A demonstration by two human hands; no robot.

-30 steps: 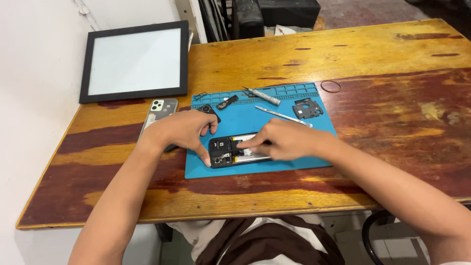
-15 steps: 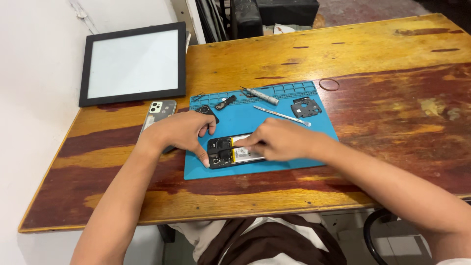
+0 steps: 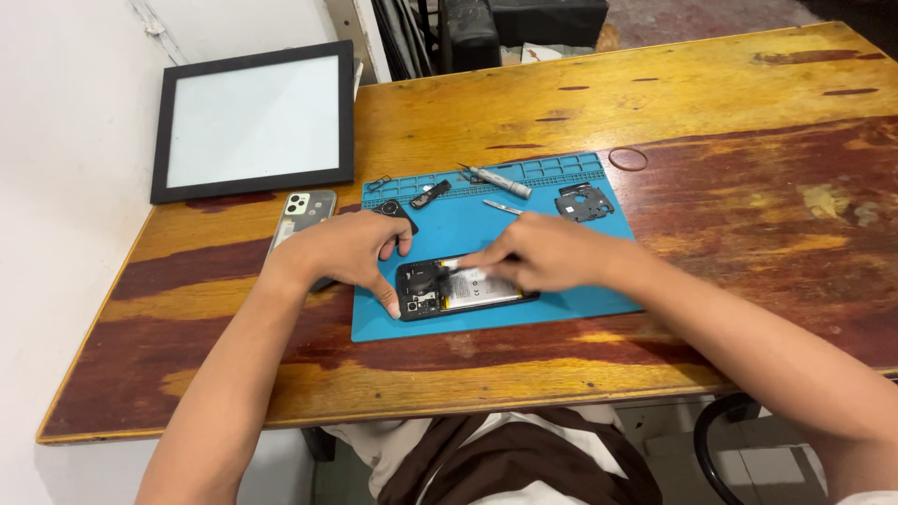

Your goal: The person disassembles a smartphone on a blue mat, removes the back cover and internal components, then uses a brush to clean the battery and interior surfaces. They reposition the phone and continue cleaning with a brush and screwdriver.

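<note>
One opened phone (image 3: 465, 290) lies on the blue mat (image 3: 571, 299), long axis left-right, camera end toward the left. The left hand (image 3: 341, 254) pins that end with spread fingers; the right hand (image 3: 547, 252) presses pinched fingertips on its middle. One back cover (image 3: 301, 213) and one screwdriver (image 3: 496, 179) lie nearby.

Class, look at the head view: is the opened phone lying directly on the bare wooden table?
No: the opened phone lies on the blue mat, which covers that part of the wooden table.
</note>
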